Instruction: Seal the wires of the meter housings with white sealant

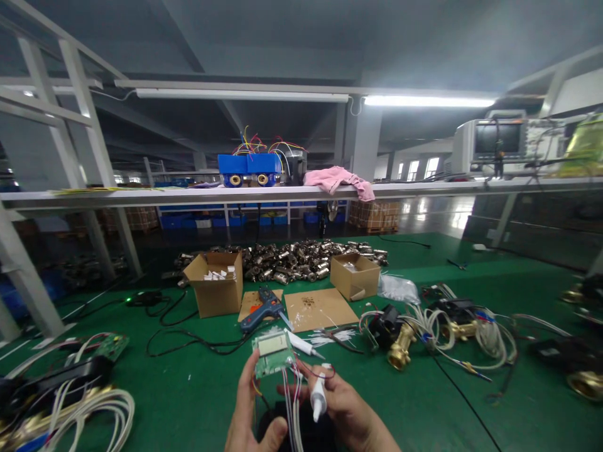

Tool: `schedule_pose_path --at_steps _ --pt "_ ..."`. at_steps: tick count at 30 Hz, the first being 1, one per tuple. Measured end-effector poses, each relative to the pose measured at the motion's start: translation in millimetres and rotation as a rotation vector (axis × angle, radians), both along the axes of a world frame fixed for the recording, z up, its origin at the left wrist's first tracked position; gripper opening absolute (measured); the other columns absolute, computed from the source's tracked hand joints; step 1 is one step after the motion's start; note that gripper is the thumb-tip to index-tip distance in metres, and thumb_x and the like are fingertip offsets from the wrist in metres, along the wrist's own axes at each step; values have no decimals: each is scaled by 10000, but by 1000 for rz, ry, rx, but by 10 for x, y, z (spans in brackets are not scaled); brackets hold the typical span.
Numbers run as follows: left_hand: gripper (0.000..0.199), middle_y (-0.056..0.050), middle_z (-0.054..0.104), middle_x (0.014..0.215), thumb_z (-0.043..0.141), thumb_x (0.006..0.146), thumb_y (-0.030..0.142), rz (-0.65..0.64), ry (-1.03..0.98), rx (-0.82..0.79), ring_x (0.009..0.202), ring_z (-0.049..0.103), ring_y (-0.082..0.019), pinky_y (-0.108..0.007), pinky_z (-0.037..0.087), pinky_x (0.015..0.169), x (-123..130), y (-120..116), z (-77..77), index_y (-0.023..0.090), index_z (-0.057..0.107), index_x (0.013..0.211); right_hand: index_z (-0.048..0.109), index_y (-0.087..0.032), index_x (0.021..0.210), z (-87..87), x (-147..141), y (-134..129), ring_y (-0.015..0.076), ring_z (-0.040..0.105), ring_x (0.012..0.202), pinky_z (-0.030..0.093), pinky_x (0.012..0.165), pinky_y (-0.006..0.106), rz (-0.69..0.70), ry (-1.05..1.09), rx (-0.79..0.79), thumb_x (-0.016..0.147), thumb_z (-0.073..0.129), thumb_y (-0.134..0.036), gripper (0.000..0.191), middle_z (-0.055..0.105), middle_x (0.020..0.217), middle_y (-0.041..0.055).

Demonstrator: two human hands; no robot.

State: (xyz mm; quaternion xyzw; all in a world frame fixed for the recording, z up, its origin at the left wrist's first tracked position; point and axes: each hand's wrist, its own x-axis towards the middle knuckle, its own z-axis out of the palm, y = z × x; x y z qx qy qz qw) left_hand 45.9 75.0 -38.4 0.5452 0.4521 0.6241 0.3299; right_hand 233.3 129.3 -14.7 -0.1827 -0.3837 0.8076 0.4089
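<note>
"From the far left, we have coiled cables (pixel 110 408), then an open cardboard box (pixel 219 292)!"
"And here's our left hand (pixel 249 408), thumb and forefinger spread apart, forefinger against the circuit board's left edge!"
"Just beyond, we spot the glue gun (pixel 261 312), lying on its side!"
"The circuit board (pixel 274 353) sits between our hands, screen up, pale wires (pixel 291 408) trailing down toward us!"
"Over to our right hand (pixel 342 402): fingers pinching a white tube (pixel 318 398), nozzle down!"
"Another tube (pixel 304 344) lies just behind the board!"
"And we finish with brass fittings (pixel 400 351) and looped leads (pixel 494 342) on the green mat (pixel 414 414)!"
</note>
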Motion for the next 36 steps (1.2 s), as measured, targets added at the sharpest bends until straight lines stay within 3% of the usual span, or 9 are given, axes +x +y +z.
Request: schedule_pose_path --at_steps 3,7,10,15,23,29,32,34,36 --pt "1002 -91 273 1634 623 795 795 -16 -20 -11 1497 273 -339 -430 209 1258 22 -5 43 275 230 1556 743 -205 1160 24 12 -3 362 651 1165 437 994 428 9 -24 19 650 931 -357 565 724 1096 108" --pt "1021 -83 267 1639 619 792 805 -46 -33 -35 1497 283 -325 -377 288 1220 24 -3 96 267 212 1559 768 -154 853 83 39 19 364 638 1180 447 977 408 10 -36 62 640 931 -357 337 584 1392 140" --pt "1042 -95 288 1629 630 791 798 -75 -52 -36 1488 303 -322 -360 314 1205 17 21 115 246 195 1560 742 -150 761 156 40 51 346 660 1141 449 974 404 8 -18 83 634 931 -358 309 547 1443 134" --pt "1113 -144 373 1576 605 783 829 -211 -38 -72 1437 396 -323 -383 300 1214 -3 95 138 210 126 1574 747 -160 873 224 -11 92 311 704 1042 462 950 401 9 52 94 664 920 -367 341 722 1143 131" --pt "1291 -161 551 1425 602 768 845 -250 -28 -143 1385 476 -321 -436 295 1223 29 45 207 233 -221 1552 731 -213 1082 42 -11 159 307 706 1037 498 928 426 -46 157 22 627 935 -409 536 733 1154 83" --pt "1117 -137 602 1349 522 820 840 -188 79 -116 1280 562 -306 -402 382 1146 7 9 248 229 -10 1589 716 -201 920 29 -25 169 280 692 1023 528 913 450 -49 184 12 663 921 -336 356 604 1404 64" --pt "919 -120 628 1254 411 873 829 14 178 -210 1198 587 -285 -395 448 1034 -147 124 369 229 207 1539 700 -192 927 126 -47 171 340 679 1075 490 972 561 1 184 19 698 902 -323 332 540 1466 93" --pt "787 -108 631 1125 382 861 844 161 268 -253 1086 592 -287 -386 466 924 -267 277 483 210 491 1315 700 -190 945 188 -61 187 377 670 1100 452 999 623 45 176 31 698 904 -317 345 517 1477 113" --pt "731 -77 601 915 406 789 903 211 356 -256 914 570 -275 -372 440 827 -351 470 604 208 609 889 704 -193 937 228 -71 212 394 659 1120 455 985 644 73 168 44 699 906 -321 337 487 1497 116"
